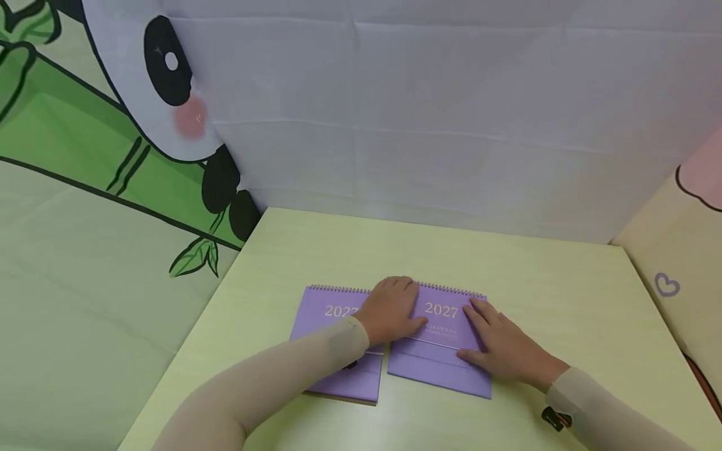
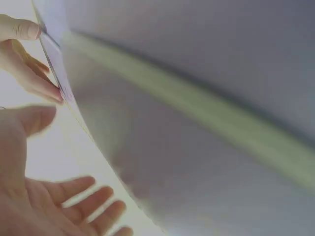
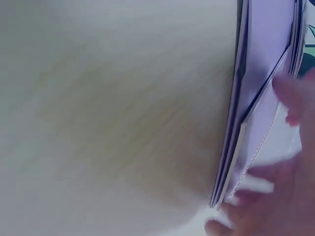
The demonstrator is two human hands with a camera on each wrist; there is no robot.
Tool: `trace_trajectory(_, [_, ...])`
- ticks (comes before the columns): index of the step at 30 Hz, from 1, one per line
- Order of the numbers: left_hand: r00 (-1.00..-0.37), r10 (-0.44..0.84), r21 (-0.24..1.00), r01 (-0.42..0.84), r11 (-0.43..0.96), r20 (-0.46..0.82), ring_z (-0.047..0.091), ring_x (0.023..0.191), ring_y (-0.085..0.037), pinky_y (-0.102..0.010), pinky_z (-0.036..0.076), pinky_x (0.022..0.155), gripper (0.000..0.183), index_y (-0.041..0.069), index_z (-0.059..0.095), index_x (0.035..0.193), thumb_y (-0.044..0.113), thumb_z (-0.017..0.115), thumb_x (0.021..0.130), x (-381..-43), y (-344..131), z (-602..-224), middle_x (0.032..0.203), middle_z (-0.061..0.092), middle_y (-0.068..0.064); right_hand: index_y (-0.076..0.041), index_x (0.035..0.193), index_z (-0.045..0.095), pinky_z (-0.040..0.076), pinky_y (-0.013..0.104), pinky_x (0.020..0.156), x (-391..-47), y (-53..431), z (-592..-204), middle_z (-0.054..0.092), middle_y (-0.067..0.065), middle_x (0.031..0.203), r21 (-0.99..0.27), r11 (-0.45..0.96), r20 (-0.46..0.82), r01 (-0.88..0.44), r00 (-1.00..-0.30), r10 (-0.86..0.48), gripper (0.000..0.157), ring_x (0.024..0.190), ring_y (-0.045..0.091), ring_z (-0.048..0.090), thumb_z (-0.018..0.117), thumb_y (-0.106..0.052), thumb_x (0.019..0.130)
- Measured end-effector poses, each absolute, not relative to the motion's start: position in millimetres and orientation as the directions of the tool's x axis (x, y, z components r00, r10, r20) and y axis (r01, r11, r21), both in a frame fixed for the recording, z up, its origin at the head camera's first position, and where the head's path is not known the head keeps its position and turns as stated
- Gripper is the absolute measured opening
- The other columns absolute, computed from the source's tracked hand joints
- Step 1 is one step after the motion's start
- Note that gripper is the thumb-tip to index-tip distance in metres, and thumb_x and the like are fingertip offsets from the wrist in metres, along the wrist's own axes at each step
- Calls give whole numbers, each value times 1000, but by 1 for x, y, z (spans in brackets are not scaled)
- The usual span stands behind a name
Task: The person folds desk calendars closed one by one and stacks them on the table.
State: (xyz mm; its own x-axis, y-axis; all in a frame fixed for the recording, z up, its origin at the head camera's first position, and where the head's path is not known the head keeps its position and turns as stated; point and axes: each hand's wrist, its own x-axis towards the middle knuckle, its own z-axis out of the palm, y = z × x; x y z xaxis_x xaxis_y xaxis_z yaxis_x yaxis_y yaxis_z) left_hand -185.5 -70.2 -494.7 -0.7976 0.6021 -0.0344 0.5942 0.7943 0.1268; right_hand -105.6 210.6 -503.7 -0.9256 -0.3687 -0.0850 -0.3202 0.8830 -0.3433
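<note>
Two purple 2027 desk calendars lie side by side, spiral bindings toward the far wall. My left hand point(image 1: 392, 310) reaches across the left calendar point(image 1: 317, 319) and partly covers it, with its fingertips and thumb overlapping the left edge of the right calendar point(image 1: 431, 329). In the left wrist view that hand point(image 2: 54, 209) has its fingers spread. Along the right calendar's right edge, my right hand point(image 1: 502, 344) lays straight fingers and an extended thumb on the cover. The right wrist view shows the calendar's layered side edge point(image 3: 236, 132) next to the blurred hand point(image 3: 285, 196).
The calendars sit on a pale yellow table point(image 1: 536, 275). A white cloth backdrop point(image 1: 429, 125) rises behind its far edge. To the left hangs a printed cloth with a green bamboo stalk point(image 1: 73, 131), and another printed cloth point(image 1: 665, 250) borders the right side.
</note>
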Motion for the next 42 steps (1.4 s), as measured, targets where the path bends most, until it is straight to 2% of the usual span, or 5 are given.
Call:
trace_trajectory(5, [-886,463,173,452,875,-32,66,151,-38,-52,50,137,60,3,76,139,58,66,116,-195,-83,-489,150,74,-15,17,170,46,53,83,121,-112,214,-500,44,45,177,-360,924,-86,-128,-982,-170,91,151,72,59,77,-47,113])
trace_trajectory(11, [-906,418,180,401,898,-67,65,151,-40,-53,47,138,56,4,81,115,58,65,116,-197,-86,-492,147,74,-16,19,151,64,55,85,109,-119,220,-501,56,47,163,-313,949,-114,-28,-991,-67,77,140,70,63,71,-48,114])
trace_trajectory(34, [-879,452,332,385,861,-153,63,155,-42,-53,41,145,54,-2,84,117,51,86,104,-211,-75,-524,159,72,-17,17,154,63,50,80,109,-124,221,-503,53,43,166,-463,885,-168,52,-985,-30,74,149,66,52,77,-40,110])
trace_trajectory(38, [-885,445,346,378,859,-136,69,142,-38,-50,45,141,49,5,77,100,52,92,100,-214,-73,-527,140,78,-15,17,156,60,48,82,112,-124,222,-502,52,45,165,-493,867,-183,78,-983,-15,74,150,67,51,78,-37,108])
trace_trajectory(42, [-890,444,388,374,842,-104,72,115,-31,-51,51,133,50,12,67,84,52,95,97,-216,-74,-529,104,77,-6,18,159,55,48,82,113,-124,221,-503,53,45,165,-522,846,-193,107,-981,5,77,150,66,51,77,-35,108])
